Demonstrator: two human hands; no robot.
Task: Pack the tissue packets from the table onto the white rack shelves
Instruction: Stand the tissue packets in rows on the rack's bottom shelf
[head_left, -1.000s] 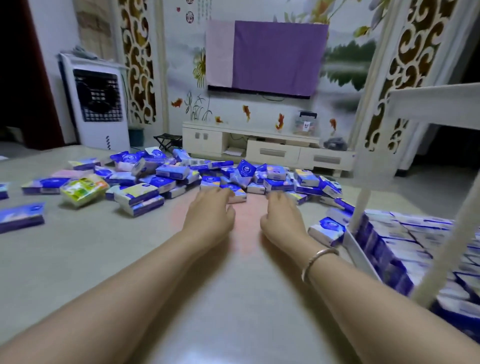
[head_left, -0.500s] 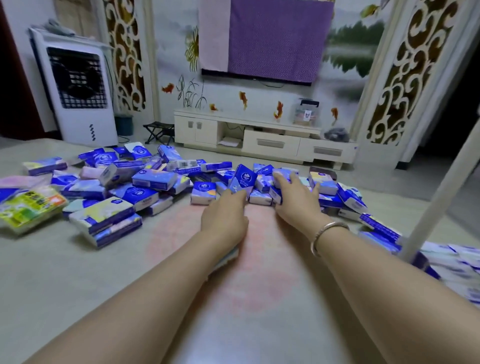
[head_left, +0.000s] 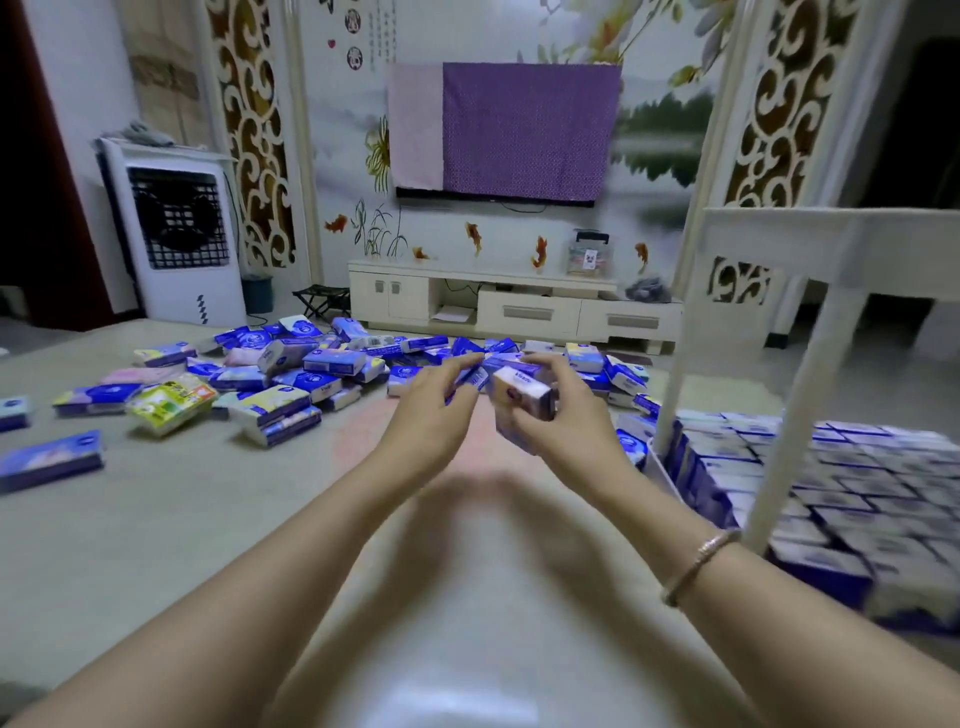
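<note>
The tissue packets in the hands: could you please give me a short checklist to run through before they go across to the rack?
1. Right hand grips a tissue packet: ok.
2. Left hand holds a packet securely: cannot tell, motion blur hides its fingertips.
3. How many packets the hands hold: cannot tell.
4. White rack within view on the right: ok.
5. Free space on the lower shelf: not ok where visible, it is tightly filled with packets.
6. Loose packets remaining on the table: ok, many.

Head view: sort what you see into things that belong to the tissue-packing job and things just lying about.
Job: tissue packets on table; packet held in right hand; left hand; white rack.
Lying about: air cooler; TV cabinet; folding stool.
</note>
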